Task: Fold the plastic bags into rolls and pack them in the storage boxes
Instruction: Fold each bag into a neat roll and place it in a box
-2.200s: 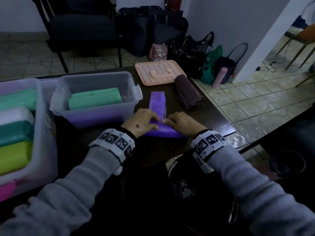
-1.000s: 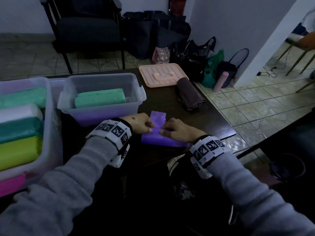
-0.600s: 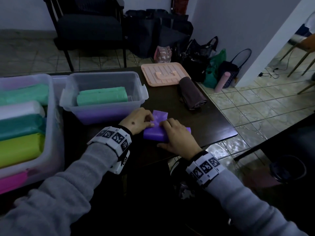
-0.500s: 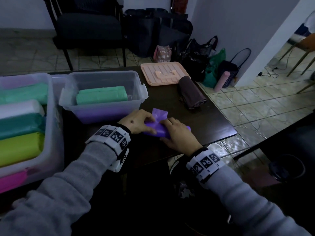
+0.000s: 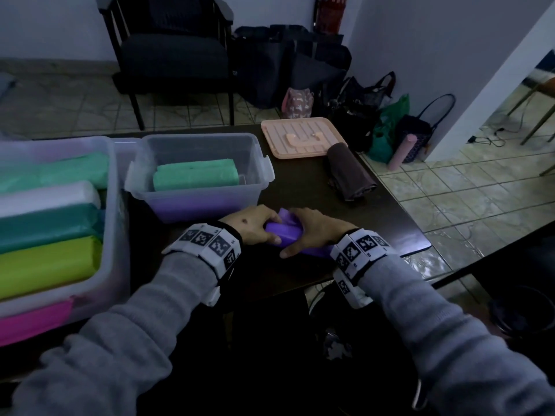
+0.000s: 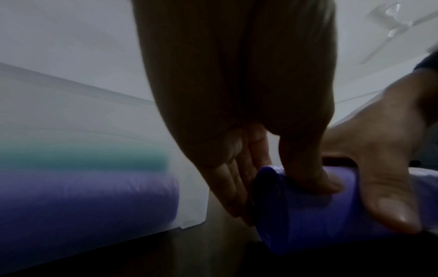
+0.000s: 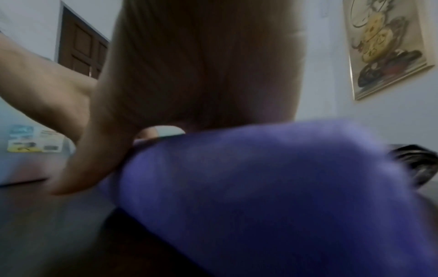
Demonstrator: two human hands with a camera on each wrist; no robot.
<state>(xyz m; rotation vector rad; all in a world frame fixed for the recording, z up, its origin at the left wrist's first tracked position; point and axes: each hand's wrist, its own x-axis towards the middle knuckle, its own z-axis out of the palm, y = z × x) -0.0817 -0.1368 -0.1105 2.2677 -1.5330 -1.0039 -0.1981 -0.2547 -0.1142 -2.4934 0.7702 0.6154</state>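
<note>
Purple plastic bag roll (image 5: 283, 234) on dark table (image 5: 303, 190), just before small clear storage box (image 5: 258, 151). Your left hand (image 5: 255, 225) and right hand (image 5: 315, 229) curl round roll, keeping wraps tight, stopping unrolling.

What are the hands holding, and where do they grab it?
Both hands hold the purple bag roll: the left hand grips its left end, the right hand wraps over its right part.

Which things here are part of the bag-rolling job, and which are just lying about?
Job: purple bag held by left hand and right hand; small storage box; large storage box.
Lying about: pink lid; brown roll; chair.
</note>
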